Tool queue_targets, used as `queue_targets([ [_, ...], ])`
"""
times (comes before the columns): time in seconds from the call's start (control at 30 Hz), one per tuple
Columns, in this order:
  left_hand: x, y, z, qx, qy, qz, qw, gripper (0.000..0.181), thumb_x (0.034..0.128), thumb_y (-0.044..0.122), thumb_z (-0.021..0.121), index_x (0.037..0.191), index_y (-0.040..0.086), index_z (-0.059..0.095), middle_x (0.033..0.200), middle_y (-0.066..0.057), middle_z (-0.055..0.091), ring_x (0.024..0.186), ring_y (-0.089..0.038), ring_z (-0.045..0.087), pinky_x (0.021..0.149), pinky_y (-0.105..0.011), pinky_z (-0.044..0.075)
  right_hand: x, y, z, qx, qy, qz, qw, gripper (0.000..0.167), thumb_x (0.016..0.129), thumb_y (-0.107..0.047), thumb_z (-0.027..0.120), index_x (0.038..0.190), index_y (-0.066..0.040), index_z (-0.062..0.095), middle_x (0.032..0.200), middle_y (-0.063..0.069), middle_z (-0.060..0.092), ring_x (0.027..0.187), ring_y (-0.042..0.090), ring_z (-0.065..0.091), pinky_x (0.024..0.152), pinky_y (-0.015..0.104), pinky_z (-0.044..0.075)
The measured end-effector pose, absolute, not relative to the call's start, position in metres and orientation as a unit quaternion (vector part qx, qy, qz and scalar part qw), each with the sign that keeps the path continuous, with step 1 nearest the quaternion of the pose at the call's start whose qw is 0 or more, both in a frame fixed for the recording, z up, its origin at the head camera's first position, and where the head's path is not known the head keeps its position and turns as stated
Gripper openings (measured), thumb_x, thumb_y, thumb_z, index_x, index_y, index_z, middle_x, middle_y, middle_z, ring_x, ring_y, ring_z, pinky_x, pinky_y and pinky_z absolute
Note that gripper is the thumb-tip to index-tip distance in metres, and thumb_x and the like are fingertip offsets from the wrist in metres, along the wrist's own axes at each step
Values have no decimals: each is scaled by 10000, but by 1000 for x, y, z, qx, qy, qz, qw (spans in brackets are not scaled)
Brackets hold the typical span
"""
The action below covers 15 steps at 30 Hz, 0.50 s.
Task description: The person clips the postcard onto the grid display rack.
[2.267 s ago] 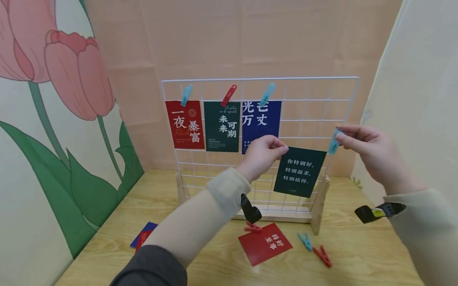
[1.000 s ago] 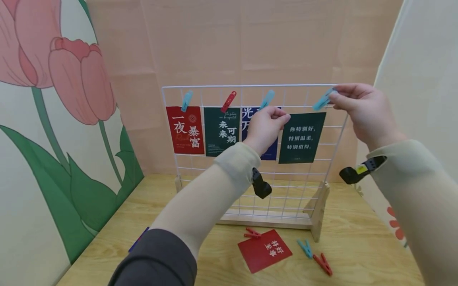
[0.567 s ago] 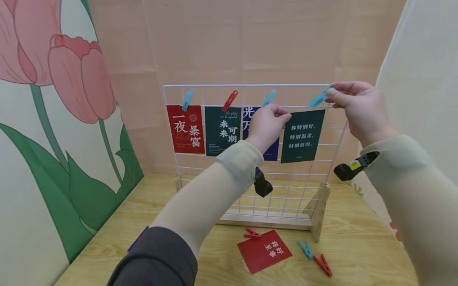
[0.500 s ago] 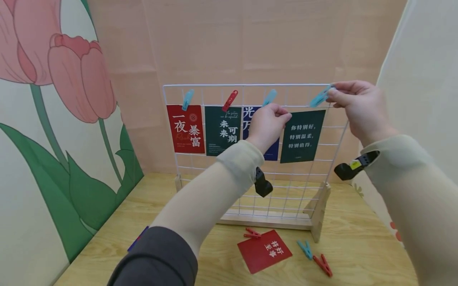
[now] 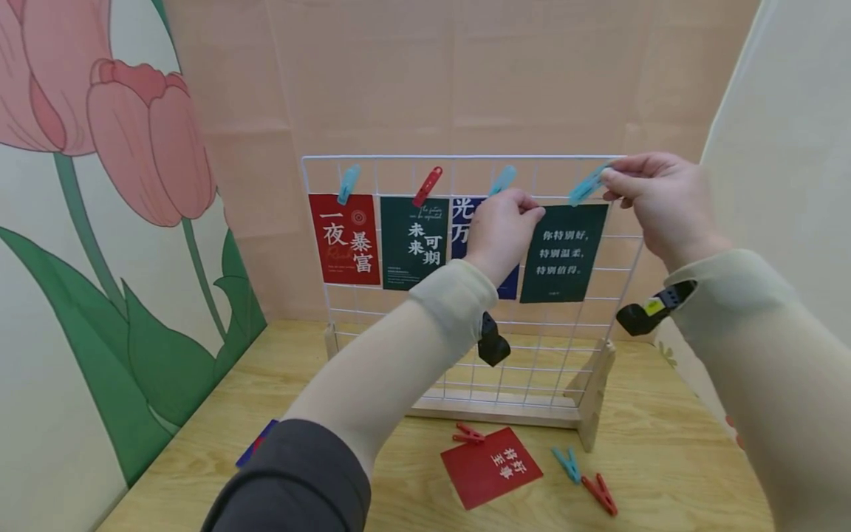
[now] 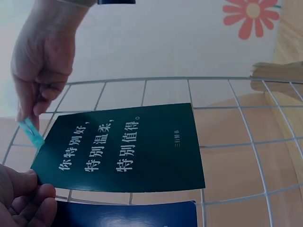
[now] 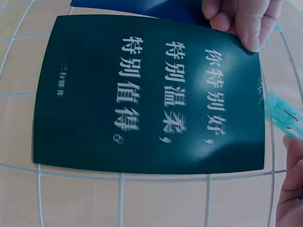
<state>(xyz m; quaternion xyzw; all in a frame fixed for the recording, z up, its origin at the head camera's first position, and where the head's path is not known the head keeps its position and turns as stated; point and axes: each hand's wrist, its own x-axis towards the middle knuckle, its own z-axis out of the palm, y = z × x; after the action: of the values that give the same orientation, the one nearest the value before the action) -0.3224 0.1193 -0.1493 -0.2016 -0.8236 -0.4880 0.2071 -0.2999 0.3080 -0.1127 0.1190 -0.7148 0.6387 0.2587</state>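
Observation:
In the head view, my left hand [image 5: 500, 233] pinches the upper left corner of a dark green card [image 5: 564, 255] with white lettering, holding it against the white wire grid [image 5: 625, 281]. A light blue clothespin [image 5: 588, 185] is pinched by my right hand [image 5: 665, 203] at the card's top edge. Its tip meets that edge in the right wrist view, where the card [image 7: 147, 94] lies in front of the wires; whether it bites the card cannot be told. To the left hang a red card [image 5: 344, 251], a green card [image 5: 405, 258] and a blue card [image 5: 508, 284], partly hidden by my left hand.
A red card [image 5: 488, 480] lies on the wooden table [image 5: 678, 443] with a red clothespin [image 5: 469, 434] by its corner. Right of it are a blue clothespin [image 5: 567, 465] and a red clothespin [image 5: 600, 493]. More cards [image 5: 255, 443] show beside my left sleeve.
Both hands have risen, bringing the green card from low on the grid up to the row of hung cards. The blue clothespin has shifted left and down onto the card's top edge.

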Motion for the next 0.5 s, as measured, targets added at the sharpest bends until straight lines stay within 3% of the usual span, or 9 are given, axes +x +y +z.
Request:
queue_targets([
  [0.23, -321, 122, -147, -192, -824, -490, 211, 129, 953, 296, 598, 1007, 204, 672, 895, 116, 636, 795, -31, 563, 708, -185, 468, -299, 306, -112, 100, -747, 604, 259, 243, 824, -249, 755, 1008, -92, 726, 882, -35, 673, 689, 116, 589, 625, 183, 439],
  [0.5, -322, 119, -150, -200, -818, -498, 208, 177, 967, 276, 587, 1095, 194, 678, 1012, 113, 667, 878, -5, 592, 761, -159, 478, -298, 306, -112, 79, -807, 523, 265, 454, 884, -343, 685, 1236, -59, 641, 1030, -59, 630, 679, 94, 600, 618, 179, 439],
])
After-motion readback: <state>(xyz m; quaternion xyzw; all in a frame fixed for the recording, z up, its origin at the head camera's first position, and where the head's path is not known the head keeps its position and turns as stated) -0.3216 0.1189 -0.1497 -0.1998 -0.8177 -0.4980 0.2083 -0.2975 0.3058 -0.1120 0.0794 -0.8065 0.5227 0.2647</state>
